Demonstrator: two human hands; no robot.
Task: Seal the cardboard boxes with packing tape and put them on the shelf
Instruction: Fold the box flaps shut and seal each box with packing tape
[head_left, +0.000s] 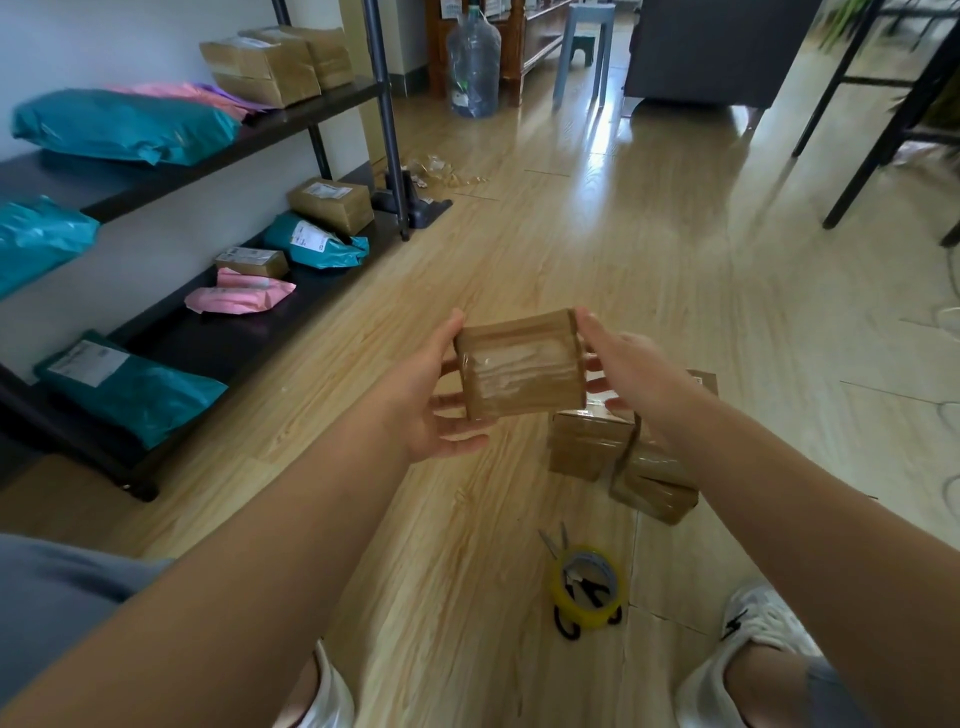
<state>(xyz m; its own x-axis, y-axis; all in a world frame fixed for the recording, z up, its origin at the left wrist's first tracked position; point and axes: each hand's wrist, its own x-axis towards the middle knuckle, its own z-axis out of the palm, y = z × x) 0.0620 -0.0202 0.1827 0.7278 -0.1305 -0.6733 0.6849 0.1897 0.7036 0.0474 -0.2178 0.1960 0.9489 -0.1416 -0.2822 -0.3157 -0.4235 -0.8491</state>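
Around the left end of a taped cardboard box (519, 364), the left hand (431, 400) grips with its thumb on top and its fingers (460, 444) spread beneath. The right hand (631, 371) clasps the opposite end, thumb at the upper corner and fingertips wrapped round the side. The box is held in the air between them, over the wood floor (597, 249). Its long axis runs left to right across the view, and its broad, glossy taped face is turned up toward the camera.

Directly below the right wrist, a stack of brown cardboard boxes (587, 447) sits on the floor, with another (654, 491) leaning against it. Nearer the person, a yellow roll of packing tape (589, 587) lies over black-handled scissors (569, 626), beside a white shoe (763, 629).

At left stands a dark shelf rack (218, 343) holding teal mailers (130, 389), a pink mailer (239, 299) and sealed boxes (270, 67). Only floorboards lie between the rack and the held box. A water jug (474, 62) stands farther back.
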